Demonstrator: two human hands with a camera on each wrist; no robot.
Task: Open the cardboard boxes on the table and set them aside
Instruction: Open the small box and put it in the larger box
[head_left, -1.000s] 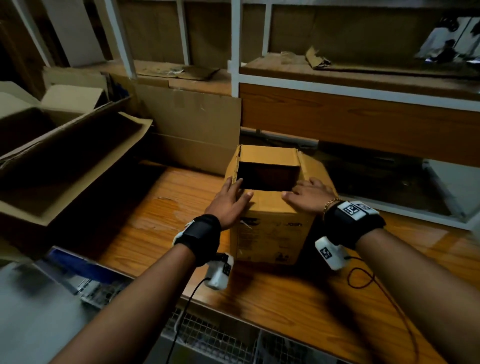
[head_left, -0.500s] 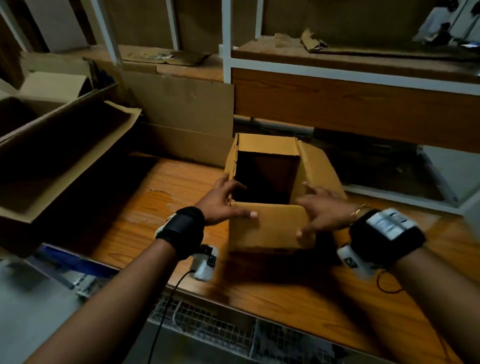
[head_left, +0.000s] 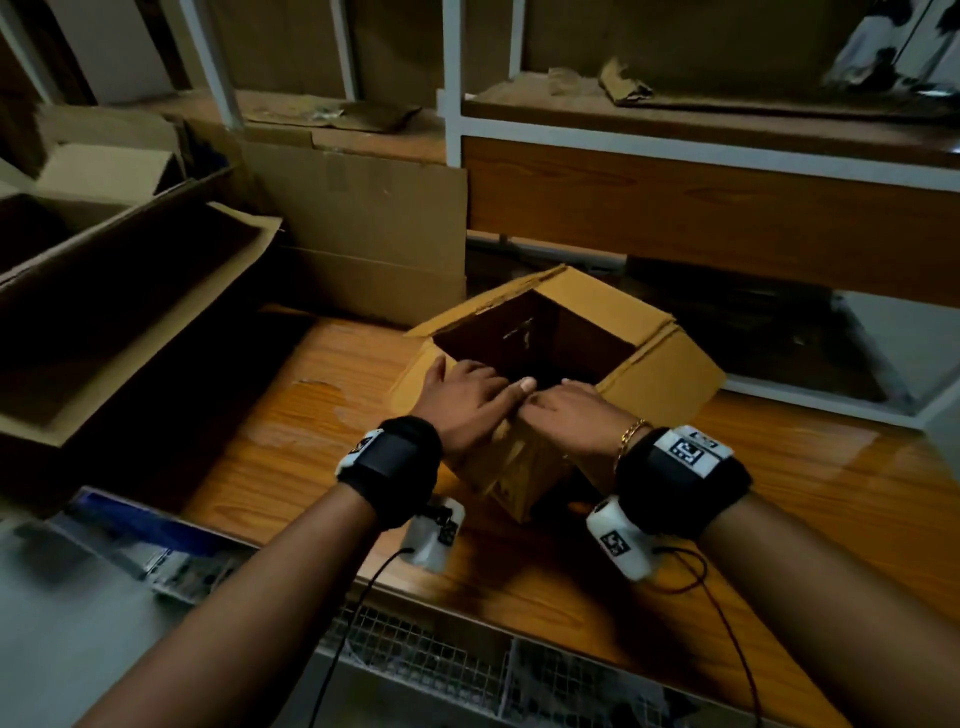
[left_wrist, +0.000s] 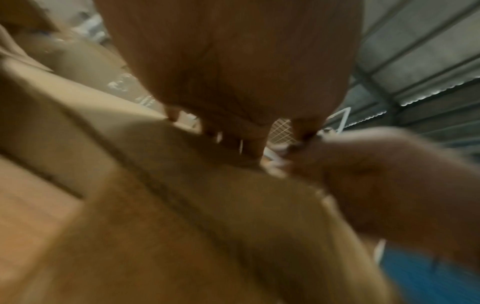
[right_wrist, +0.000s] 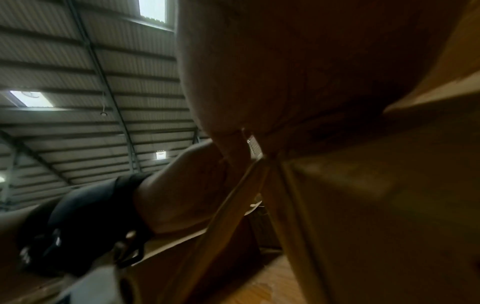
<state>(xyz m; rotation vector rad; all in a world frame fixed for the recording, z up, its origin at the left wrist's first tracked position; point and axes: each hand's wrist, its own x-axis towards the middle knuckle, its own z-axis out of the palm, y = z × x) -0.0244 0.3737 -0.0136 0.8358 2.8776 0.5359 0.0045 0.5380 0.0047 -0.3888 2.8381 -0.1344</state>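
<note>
A brown cardboard box (head_left: 660, 374) stands on the wooden table (head_left: 810, 525), turned corner-on to me. Its top is open and its flaps splay outward; the inside is dark. My left hand (head_left: 462, 402) and right hand (head_left: 571, 421) meet at the box's near corner, fingers curled over the rim. The blurred left wrist view has my left hand (left_wrist: 233, 72) hooking the cardboard edge (left_wrist: 182, 205), with the right hand (left_wrist: 389, 185) beside it. From the right wrist, my right hand (right_wrist: 298, 72) lies on the box (right_wrist: 376, 205).
Large opened cardboard boxes (head_left: 130, 291) crowd the left side. Flat cardboard (head_left: 363, 218) leans at the back behind the table. A white-framed shelf (head_left: 675, 150) runs across the back right. Wire mesh (head_left: 441, 660) sits below the table's front edge.
The box has been turned from square-on to corner-on and its flaps now splay outward. Both hands have come together from the front flap's two ends to the near corner.
</note>
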